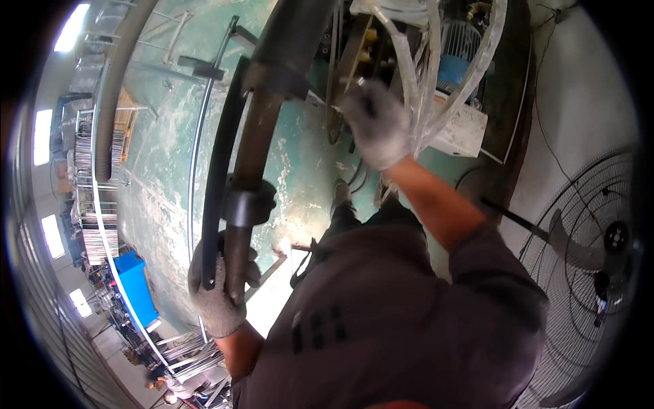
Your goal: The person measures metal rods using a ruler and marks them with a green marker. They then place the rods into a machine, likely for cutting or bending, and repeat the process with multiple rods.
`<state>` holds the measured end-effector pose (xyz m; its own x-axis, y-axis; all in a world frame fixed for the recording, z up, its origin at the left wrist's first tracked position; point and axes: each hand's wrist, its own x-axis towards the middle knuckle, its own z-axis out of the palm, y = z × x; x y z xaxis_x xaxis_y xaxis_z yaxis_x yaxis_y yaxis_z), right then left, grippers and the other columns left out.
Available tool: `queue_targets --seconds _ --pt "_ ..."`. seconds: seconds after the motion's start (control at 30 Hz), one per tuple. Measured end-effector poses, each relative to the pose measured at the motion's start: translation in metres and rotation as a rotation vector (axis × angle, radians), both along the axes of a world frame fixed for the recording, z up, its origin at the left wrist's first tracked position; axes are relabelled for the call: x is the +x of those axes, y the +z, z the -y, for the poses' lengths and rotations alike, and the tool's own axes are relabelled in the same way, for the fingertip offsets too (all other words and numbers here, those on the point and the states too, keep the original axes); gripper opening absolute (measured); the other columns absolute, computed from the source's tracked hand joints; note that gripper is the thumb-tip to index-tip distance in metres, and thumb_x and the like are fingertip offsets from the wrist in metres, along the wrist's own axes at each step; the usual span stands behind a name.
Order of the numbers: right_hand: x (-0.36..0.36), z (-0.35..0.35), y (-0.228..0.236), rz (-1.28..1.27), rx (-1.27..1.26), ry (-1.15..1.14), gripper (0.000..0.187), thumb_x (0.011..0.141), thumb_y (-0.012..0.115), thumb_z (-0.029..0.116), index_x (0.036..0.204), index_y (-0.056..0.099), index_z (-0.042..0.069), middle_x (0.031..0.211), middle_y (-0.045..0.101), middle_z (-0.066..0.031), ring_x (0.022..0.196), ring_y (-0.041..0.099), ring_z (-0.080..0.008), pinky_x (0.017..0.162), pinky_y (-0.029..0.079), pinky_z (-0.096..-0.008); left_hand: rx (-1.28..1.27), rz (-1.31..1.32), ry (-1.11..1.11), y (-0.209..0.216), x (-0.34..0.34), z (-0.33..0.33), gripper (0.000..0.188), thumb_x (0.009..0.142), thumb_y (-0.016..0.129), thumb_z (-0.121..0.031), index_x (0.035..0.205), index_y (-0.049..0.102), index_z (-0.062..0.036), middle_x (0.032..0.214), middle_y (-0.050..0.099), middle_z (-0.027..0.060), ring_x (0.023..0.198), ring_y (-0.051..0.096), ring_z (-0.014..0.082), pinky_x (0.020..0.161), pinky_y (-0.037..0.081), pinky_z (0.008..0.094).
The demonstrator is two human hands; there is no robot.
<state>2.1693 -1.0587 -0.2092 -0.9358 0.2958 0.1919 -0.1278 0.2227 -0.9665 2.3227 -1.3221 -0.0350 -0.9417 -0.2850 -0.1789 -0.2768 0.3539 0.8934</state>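
My left hand [216, 300], in a grey work glove, is wrapped round the near end of a dark metal rod [253, 146]. A long flat black bar [219, 170] runs alongside that rod, its lower end with a small hole lying by my fingers. A dark collar [248, 206] sits on the rod above the hand, and a thick cylinder [289, 41] carries it at the top. My right hand [375, 123], also gloved, is raised to the right of the rod, beside pale wrapped hoses [429, 75]. Motion blur hides its fingers and anything in them.
On the right stands a large black fan [579, 273]. Behind the hoses are a white box [463, 129] and a blue caged part [453, 68]. A silver tube [199, 150] runs left of the rod. Farther left are a blue bin [135, 286] and stacked metal tubes [194, 358].
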Motion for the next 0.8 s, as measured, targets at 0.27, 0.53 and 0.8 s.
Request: queue_targets --seconds 0.27,0.53,0.8 --pt "-0.085 -0.014 -0.219 0.919 0.547 -0.090 0.036 0.097 0.070 0.025 0.132 0.072 0.014 0.133 0.075 -0.0173 0.116 0.075 -0.0319 0.097 0.061 -0.0437 -0.857 -0.182 0.011 -0.007 0.004 0.001 0.031 0.090 0.070 -0.003 0.120 0.073 0.0013 0.115 0.072 0.0144 0.098 0.073 0.0253 0.085 0.059 0.0343" --pt "-0.131 -0.035 -0.286 0.897 0.880 -0.093 0.035 0.095 0.072 0.027 0.127 0.074 0.011 0.130 0.076 -0.0161 0.114 0.076 -0.0296 0.095 0.061 -0.0432 -0.133 -0.221 0.434 0.010 -0.012 -0.019 0.015 0.103 0.063 0.003 0.116 0.071 0.0003 0.090 0.072 0.0079 0.078 0.067 0.0141 0.071 0.054 0.0274" --pt "-0.119 -0.013 -0.303 0.544 0.980 -0.010 0.036 0.095 0.074 0.031 0.121 0.077 0.008 0.122 0.078 -0.0158 0.111 0.077 -0.0295 0.093 0.061 -0.0438 -0.162 -0.355 0.310 -0.011 -0.011 0.006 0.023 0.097 0.059 0.010 0.115 0.070 0.0012 0.091 0.073 0.0087 0.074 0.068 0.0146 0.066 0.055 0.0310"
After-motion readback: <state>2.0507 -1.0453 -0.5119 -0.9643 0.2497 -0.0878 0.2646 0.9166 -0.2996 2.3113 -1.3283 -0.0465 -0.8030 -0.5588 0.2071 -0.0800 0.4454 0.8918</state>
